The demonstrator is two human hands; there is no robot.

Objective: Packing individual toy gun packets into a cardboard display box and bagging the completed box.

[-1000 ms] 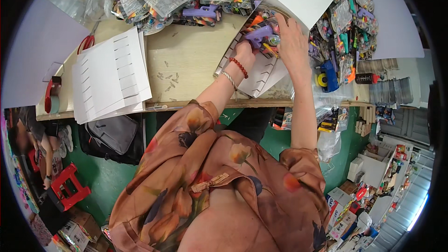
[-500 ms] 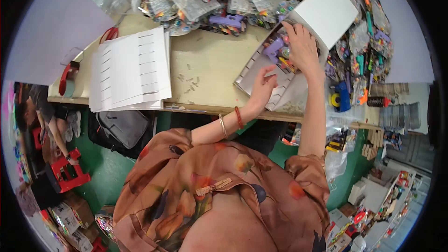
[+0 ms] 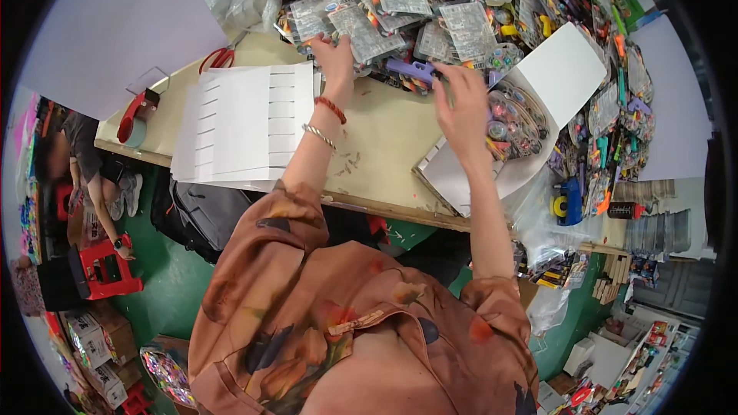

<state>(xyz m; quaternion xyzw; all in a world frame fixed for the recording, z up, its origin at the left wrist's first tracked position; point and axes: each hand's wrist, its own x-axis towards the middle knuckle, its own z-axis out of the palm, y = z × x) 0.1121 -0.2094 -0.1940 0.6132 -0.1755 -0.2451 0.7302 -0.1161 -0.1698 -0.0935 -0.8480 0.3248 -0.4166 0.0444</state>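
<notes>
My left hand (image 3: 334,60) reaches to the near edge of a heap of clear-fronted toy packs (image 3: 361,31). Its fingers are spread, their tips touching or just above the packs. At the right end of a purple toy gun (image 3: 411,71) on the heap's front is my right hand (image 3: 463,107), thumb and fingers bent but apart; contact with the gun is hard to make out. Under and beside my right forearm lies a white cardboard box (image 3: 561,73) with its lid flap raised. Round clear packs of colourful toys (image 3: 519,119) fill its far part.
Flat white slotted card sheets (image 3: 238,123) are stacked at left. Beyond them lie red-handled scissors (image 3: 219,59) and a red tape dispenser (image 3: 137,119). More toys pile up on the right, by a blue-and-yellow tool (image 3: 567,204). Another person's arm (image 3: 100,200) rests near a red stool (image 3: 108,269).
Both hands have left the box and moved out to the heap, the left swinging far to the left. Round toy packs now show inside the box. The whole view has shifted a little.
</notes>
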